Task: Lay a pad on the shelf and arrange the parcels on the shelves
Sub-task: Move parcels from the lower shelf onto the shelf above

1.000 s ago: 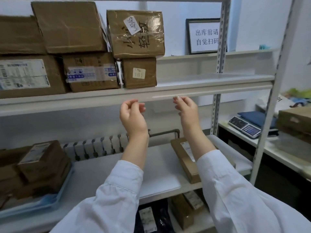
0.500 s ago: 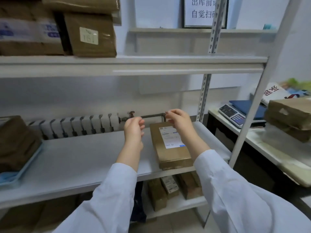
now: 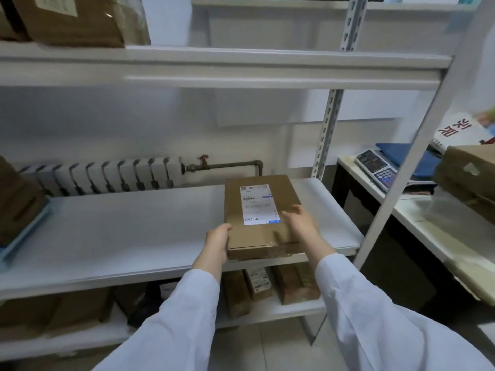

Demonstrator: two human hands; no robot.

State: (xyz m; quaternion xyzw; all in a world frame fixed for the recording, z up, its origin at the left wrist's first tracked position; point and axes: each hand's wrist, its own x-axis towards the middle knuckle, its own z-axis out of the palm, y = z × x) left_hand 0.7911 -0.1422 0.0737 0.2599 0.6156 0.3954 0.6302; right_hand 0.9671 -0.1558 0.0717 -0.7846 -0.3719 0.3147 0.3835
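Observation:
A flat brown cardboard parcel (image 3: 257, 207) with a white label lies on the right part of the middle shelf (image 3: 134, 236), which is covered by a white pad. My left hand (image 3: 218, 241) grips the parcel's near left corner. My right hand (image 3: 301, 220) holds its right edge, fingers lying on the top face. Both arms are in white sleeves.
More parcels stand on the upper shelf (image 3: 75, 20) at left, on a blue tray (image 3: 24, 231) at the middle shelf's left end, and on the bottom shelf (image 3: 267, 287). A radiator (image 3: 107, 178) and pipe run behind. A scale (image 3: 376, 170) and a box sit on the table at right.
My hands dropped from the upper shelf's front edge to the middle shelf and took hold of the labelled parcel. The view tilted down and moved closer.

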